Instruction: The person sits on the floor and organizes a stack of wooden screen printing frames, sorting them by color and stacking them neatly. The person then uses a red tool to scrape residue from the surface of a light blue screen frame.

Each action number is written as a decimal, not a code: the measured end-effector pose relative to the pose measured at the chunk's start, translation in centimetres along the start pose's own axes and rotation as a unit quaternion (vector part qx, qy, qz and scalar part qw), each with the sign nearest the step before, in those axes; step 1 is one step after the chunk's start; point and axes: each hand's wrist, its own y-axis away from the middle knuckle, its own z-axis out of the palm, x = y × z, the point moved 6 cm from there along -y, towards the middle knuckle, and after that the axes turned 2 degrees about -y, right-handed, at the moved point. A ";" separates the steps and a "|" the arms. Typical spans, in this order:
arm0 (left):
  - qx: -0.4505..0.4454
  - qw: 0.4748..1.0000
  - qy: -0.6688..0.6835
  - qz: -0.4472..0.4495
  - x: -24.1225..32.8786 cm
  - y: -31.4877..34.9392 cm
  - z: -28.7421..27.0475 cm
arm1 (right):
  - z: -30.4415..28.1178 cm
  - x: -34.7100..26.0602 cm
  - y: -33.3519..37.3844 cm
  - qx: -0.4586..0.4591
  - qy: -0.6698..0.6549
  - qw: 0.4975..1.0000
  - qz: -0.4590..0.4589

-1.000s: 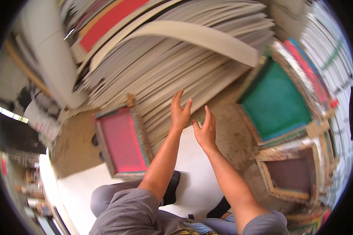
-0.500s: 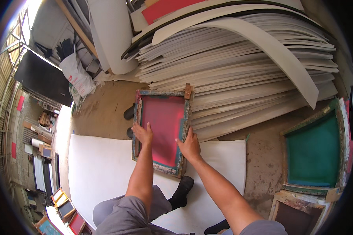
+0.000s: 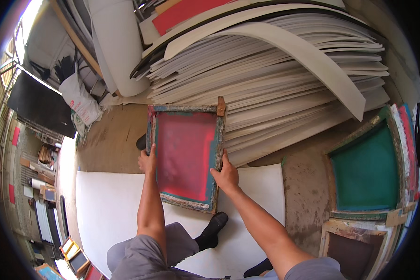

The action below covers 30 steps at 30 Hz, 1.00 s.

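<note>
A screen-printing frame (image 3: pixel 186 154) with pinkish-red mesh and a worn, paint-crusted wooden border is in front of me, over the far edge of a white sheet (image 3: pixel 107 205). A small wooden block (image 3: pixel 220 106) sticks up at its far right corner. My left hand (image 3: pixel 147 161) grips the left rail, its fingers partly hidden on the outer side. On the right rail, my right hand (image 3: pixel 226 174) is closed, thumb on the inner edge and fingers round the outside. My socked foot (image 3: pixel 213 228) rests on the sheet just below the frame.
Behind the frame rises a large pile of pale sheets (image 3: pixel 266 88) with a curled strip (image 3: pixel 308 51) on top. A green-mesh frame (image 3: pixel 366 168) and a brown-mesh frame (image 3: pixel 354 252) lean at the right. At the left are a white sack (image 3: pixel 79 98) and a black panel (image 3: pixel 39 102).
My left hand has moved left and closed on the frame's left rail, from lying over its mesh. The right hand keeps its hold. The whole view has shifted slightly.
</note>
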 end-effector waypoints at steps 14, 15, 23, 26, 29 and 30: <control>0.170 0.934 0.175 0.261 28.5 14.7 -9.9 | -22.2 -1.7 5.0 0.270 -0.043 0.954 -0.120; 0.145 0.930 0.197 0.274 30.0 15.8 -9.3 | -23.7 -1.5 5.9 0.316 -0.011 0.941 -0.121; 0.001 0.860 0.340 0.381 39.4 26.8 -5.2 | -34.1 0.5 15.1 0.554 0.081 0.822 -0.105; -0.099 0.847 0.348 0.389 41.9 32.1 -3.7 | -36.3 2.2 19.2 0.612 0.077 0.784 -0.067; -0.138 0.803 0.383 0.435 43.6 35.6 -1.4 | -36.5 4.2 22.8 0.671 0.173 0.720 -0.047; -0.150 0.790 0.387 0.452 44.3 36.9 -0.5 | -36.4 5.1 24.0 0.686 0.227 0.691 -0.032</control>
